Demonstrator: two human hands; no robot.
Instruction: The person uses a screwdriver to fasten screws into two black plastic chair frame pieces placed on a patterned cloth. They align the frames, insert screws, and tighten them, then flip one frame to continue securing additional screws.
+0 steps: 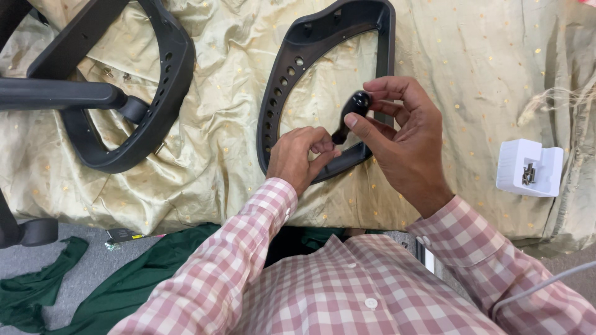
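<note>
On the gold cloth [472, 56] lies a black chair frame [292, 80]. Above its lower edge, the right hand [403, 142] pinches a small black knob [351, 115] — the left hand [304, 155] curls at its stem, seemingly turning something hidden; next calls for steady alignment.
</note>
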